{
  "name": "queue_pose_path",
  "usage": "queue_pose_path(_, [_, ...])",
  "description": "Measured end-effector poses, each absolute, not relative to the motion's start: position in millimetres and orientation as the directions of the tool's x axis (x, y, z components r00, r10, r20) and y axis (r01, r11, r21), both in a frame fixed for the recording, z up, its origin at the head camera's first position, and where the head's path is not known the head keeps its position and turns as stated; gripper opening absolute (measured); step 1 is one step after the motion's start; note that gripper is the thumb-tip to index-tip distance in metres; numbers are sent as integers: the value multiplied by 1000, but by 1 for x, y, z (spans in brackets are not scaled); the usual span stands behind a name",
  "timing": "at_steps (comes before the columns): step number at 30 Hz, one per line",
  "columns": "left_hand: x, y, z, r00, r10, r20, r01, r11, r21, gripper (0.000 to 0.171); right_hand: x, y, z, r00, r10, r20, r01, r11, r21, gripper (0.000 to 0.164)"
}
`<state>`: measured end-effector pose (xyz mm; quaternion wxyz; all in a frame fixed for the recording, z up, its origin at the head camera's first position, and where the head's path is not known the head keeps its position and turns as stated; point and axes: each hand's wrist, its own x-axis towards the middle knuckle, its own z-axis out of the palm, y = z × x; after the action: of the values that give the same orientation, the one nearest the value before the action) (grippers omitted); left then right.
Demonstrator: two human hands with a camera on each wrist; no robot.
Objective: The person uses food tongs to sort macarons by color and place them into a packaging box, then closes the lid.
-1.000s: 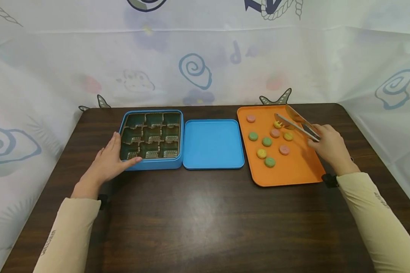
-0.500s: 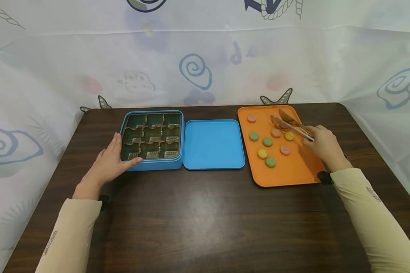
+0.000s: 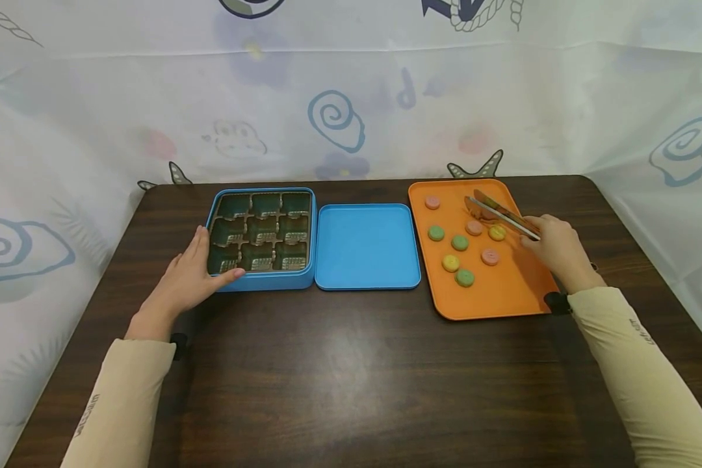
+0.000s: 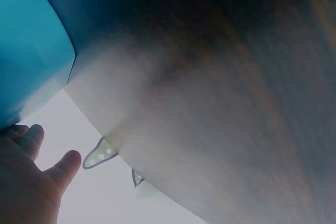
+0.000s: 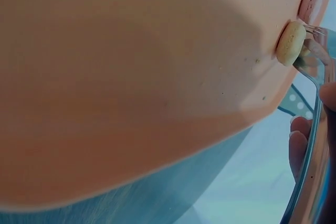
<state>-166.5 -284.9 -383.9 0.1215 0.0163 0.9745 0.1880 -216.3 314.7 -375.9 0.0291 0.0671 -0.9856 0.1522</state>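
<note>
My left hand [image 3: 187, 276] lies with extended fingers along the left side of a blue box [image 3: 269, 281], thumb at its front rim. A tray insert [image 3: 261, 233] with several compartments fills the box. My right hand [image 3: 556, 247] grips metal serving tongs [image 3: 507, 220] over the orange tray [image 3: 520, 292]. The tongs' ends are close together near the tray's far side. Around them lie pink, green and yellow macarons [image 3: 490, 257]. In the right wrist view, a yellow macaron [image 5: 290, 44] stands beside the tongs' forked end. The tongs partly hide what is between their ends.
A flat blue lid [image 3: 367, 247] lies between the box and the orange tray. All stand toward the back of a dark wooden table [image 3: 339, 377]. A white printed cloth [image 3: 386, 117] hangs behind the table's far edge.
The tongs have moved left over the tray and their two ends have come closer together. My right hand shifted slightly left and the left hand stayed at the box.
</note>
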Motion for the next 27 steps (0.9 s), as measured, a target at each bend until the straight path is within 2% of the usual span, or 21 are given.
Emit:
queue_pose_path(11, [-166, -285, -383, -971, 78, -227, -13, 926, 377, 118, -212, 315, -373, -981, -138, 135, -172, 943, -284, 40])
queue_pose_path(27, [-166, -286, -384, -967, 85, -242, -11, 928, 373, 117, -207, 293, -352, -920, -199, 337, -294, 920, -259, 34])
